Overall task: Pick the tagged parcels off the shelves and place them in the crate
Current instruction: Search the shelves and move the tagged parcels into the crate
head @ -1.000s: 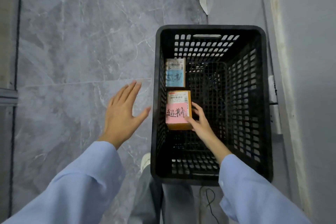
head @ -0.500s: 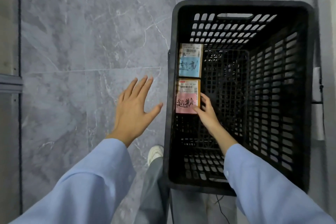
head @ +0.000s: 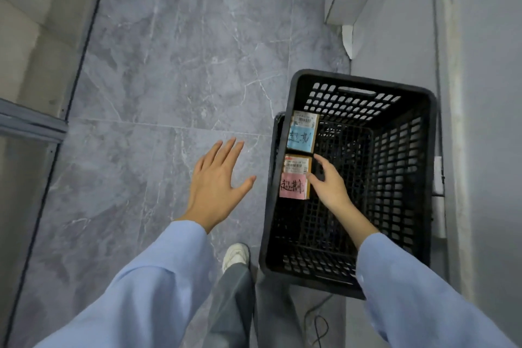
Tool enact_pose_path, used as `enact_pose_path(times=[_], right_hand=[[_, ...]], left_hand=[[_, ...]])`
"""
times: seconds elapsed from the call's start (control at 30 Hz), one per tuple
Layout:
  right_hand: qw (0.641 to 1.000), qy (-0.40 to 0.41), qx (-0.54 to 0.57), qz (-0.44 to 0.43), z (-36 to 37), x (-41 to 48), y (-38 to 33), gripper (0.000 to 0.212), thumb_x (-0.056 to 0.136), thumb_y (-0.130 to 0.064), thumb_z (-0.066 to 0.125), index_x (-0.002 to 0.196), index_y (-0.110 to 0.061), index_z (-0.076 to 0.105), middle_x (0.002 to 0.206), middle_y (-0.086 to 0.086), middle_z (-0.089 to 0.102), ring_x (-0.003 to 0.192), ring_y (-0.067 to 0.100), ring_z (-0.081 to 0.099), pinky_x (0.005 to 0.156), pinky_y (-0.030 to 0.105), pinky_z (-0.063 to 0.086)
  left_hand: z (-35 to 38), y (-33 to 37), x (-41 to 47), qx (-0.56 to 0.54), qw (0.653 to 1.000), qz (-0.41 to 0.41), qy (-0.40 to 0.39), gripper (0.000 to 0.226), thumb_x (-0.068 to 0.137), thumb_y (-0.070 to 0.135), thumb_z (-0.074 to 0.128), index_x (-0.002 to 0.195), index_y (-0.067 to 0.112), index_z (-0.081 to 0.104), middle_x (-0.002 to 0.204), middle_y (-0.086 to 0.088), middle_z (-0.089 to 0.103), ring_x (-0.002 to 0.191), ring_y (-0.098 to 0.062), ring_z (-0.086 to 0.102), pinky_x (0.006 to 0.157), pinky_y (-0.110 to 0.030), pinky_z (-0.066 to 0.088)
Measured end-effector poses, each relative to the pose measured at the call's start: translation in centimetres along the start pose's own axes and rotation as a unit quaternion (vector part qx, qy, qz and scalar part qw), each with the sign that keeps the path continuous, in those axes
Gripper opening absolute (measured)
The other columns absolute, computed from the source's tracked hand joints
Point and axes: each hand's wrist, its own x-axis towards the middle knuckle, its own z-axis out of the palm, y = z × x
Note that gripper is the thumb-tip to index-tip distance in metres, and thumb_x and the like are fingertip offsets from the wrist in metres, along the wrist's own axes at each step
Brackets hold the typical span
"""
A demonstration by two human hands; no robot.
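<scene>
A black slatted crate (head: 361, 85) stands on the grey floor at the right. Two small cardboard parcels lie inside along its left wall. The far one carries a blue tag (head: 300, 137), the near one a pink tag (head: 293, 185); both have barcode labels. My right hand (head: 332, 189) is down in the crate beside the pink-tagged parcel. Its fingers are loosely spread, and its thumb and forefinger touch the parcel's right edge. My left hand (head: 214, 186) hovers flat over the floor left of the crate, fingers straight, holding nothing.
A grey metal shelf frame (head: 31, 124) runs along the left edge. A pale wall (head: 485, 121) rises right of the crate. My white shoe (head: 236, 256) and a thin dark cable (head: 319, 325) lie by the crate's near end. Marbled floor tiles (head: 169, 65) stretch ahead.
The pink-tagged parcel has gone down to the crate floor beside the blue-tagged one. My right hand's grip on it has loosened to a touch. The view has shifted left.
</scene>
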Motion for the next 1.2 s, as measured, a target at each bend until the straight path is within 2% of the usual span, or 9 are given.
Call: enact_pose_path(times=[0.07,0.2,0.4,0.53,0.73,0.9,1.07,1.2], right_hand=[[0.996,-0.013,-0.072,-0.056,-0.6,-1.4,-2.6,0.056,0.099,-0.019,0.056,0.151,-0.020,0.034,0.153,0.002,0.037,0.138,0.019,0.038,0.099,0.022,0.031],[0.961,-0.046,-0.217,-0.166,-0.2,-4.0,-8.5,0.060,0.099,-0.030,0.055,0.153,-0.022,0.032,0.157,0.001,0.032,0.145,0.020,0.028,0.110,0.035,0.033],[0.879,-0.062,-0.346,-0.322,4.0,-8.3,-20.0,0.067,0.098,-0.050,0.048,0.154,-0.019,0.029,0.158,0.007,0.031,0.145,0.025,0.027,0.118,0.041,0.027],[0.828,-0.086,-0.384,-0.399,8.9,-13.0,-28.9,0.068,0.098,-0.054,0.047,0.155,-0.022,0.027,0.161,0.006,0.025,0.149,0.028,0.020,0.120,0.042,0.020],[0.721,-0.122,-0.432,-0.529,19.1,-23.7,-40.0,0.070,0.098,-0.057,0.042,0.156,-0.023,0.021,0.162,0.004,0.022,0.150,0.025,0.016,0.120,0.039,0.019],[0.651,-0.151,-0.414,-0.618,27.6,-36.7,-45.8,0.070,0.098,-0.058,0.042,0.156,-0.024,0.022,0.162,0.003,0.022,0.151,0.025,0.012,0.121,0.042,0.020],[0.578,-0.196,-0.380,-0.695,35.8,-51.8,-48.4,0.067,0.099,-0.054,0.043,0.155,-0.022,0.023,0.161,0.003,0.024,0.151,0.024,0.013,0.120,0.040,0.019],[0.520,-0.220,-0.361,-0.742,41.8,-63.9,-48.5,0.070,0.099,-0.053,0.045,0.156,-0.022,0.020,0.162,0.003,0.023,0.151,0.024,0.012,0.119,0.041,0.020]], left_hand=[[-2.1,-0.1,-1.0,0.000,1.000,-0.010,0.014,0.082,0.082,0.070,0.027,0.154,0.031,0.024,0.161,0.010,0.020,0.150,-0.014,0.012,0.118,-0.034,0.011],[-7.2,-1.1,-3.7,-0.007,0.997,-0.046,0.057,0.078,0.085,0.066,0.034,0.154,0.031,0.022,0.161,0.010,0.019,0.150,-0.015,0.013,0.118,-0.035,0.011],[-15.8,-5.2,-10.6,-0.006,0.981,-0.126,0.146,0.072,0.094,0.057,0.049,0.155,0.032,0.019,0.162,0.011,0.016,0.150,-0.014,0.012,0.119,-0.036,0.011],[-21.8,-9.0,-17.4,0.012,0.958,-0.191,0.214,0.072,0.094,0.056,0.049,0.155,0.032,0.019,0.162,0.011,0.016,0.149,-0.013,0.013,0.117,-0.034,0.011],[-30.5,-15.2,-30.7,0.042,0.905,-0.286,0.310,0.072,0.094,0.057,0.049,0.155,0.032,0.020,0.162,0.012,0.016,0.150,-0.013,0.012,0.116,-0.035,0.015],[-35.7,-19.0,-44.9,0.081,0.849,-0.366,0.372,0.075,0.093,0.058,0.048,0.155,0.029,0.019,0.162,0.009,0.017,0.150,-0.014,0.014,0.116,-0.035,0.017],[-37.6,-21.8,-61.1,0.083,0.798,-0.430,0.415,0.077,0.093,0.058,0.049,0.156,0.028,0.017,0.163,0.008,0.012,0.150,-0.014,0.009,0.118,-0.038,0.013],[-38.2,-23.1,-73.4,0.111,0.741,-0.501,0.434,0.078,0.093,0.057,0.050,0.156,0.027,0.016,0.163,0.008,0.012,0.150,-0.013,0.010,0.117,-0.036,0.014]])
